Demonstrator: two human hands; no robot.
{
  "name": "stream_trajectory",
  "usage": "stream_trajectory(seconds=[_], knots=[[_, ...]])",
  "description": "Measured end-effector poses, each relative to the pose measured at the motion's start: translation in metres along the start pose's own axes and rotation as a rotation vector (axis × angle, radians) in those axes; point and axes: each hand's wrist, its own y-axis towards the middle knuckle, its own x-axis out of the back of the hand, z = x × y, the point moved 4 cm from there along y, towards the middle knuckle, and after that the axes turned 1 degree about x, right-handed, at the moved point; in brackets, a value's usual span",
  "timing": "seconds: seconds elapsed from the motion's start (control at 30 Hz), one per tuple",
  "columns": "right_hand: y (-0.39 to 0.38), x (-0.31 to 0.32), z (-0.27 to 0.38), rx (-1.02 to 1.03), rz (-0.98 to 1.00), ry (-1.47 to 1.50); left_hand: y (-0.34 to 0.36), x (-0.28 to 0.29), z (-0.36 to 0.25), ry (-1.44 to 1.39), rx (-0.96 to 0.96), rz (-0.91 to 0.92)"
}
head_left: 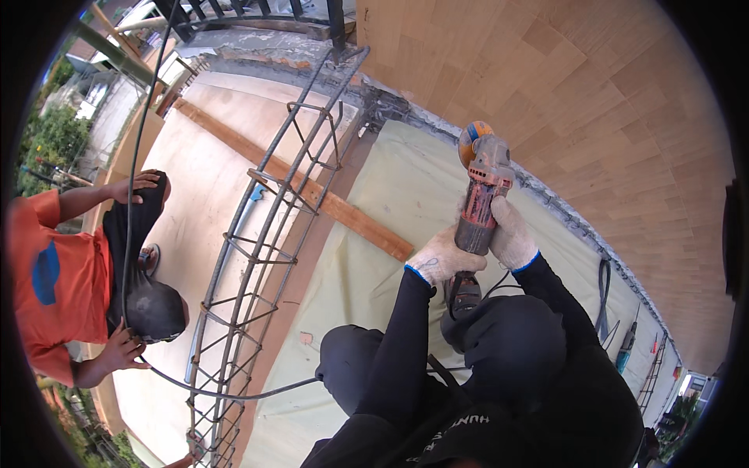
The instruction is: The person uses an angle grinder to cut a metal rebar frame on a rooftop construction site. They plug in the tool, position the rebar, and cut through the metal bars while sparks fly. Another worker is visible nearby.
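Observation:
An angle grinder (481, 191) with a worn red and dark body is held in front of my knees, its head pointing away from me. My left hand (446, 256), in a pale knit work glove with a blue cuff, wraps the rear of its body. On the other side, my right hand (512, 234), gloved the same way, is closed around the body too. The orange and blue disc (473, 142) sits at the far end, by the rough concrete edge (441, 129); I cannot tell whether they touch.
Left of me lies a long rebar cage (253, 253), with a brown wooden plank (351, 221) across it. A co-worker in an orange shirt (66, 288) crouches at the far left near a black cable (234, 396). Wood-look tiles (593, 117) stretch beyond the concrete edge. A teal tool (624, 351) lies right.

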Motion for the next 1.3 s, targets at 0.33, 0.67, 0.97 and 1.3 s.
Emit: stream_trajectory(seconds=[0.33, 0.67, 0.97, 1.3], knots=[[0.082, 0.015, -0.064, -0.060, 0.150, -0.373, 0.052, 0.008, 0.070, -0.127, 0.043, -0.667], [0.142, 0.022, -0.113, -0.261, 0.030, -0.085, 0.084, 0.027, 0.080, -0.018, 0.183, -0.850], [0.190, 0.031, -0.116, -0.350, 0.065, -0.113, 0.109, 0.047, 0.065, -0.068, 0.261, -0.876], [0.182, 0.018, -0.110, -0.265, 0.064, -0.355, 0.098, 0.052, 0.055, 0.219, 0.319, -1.085]])
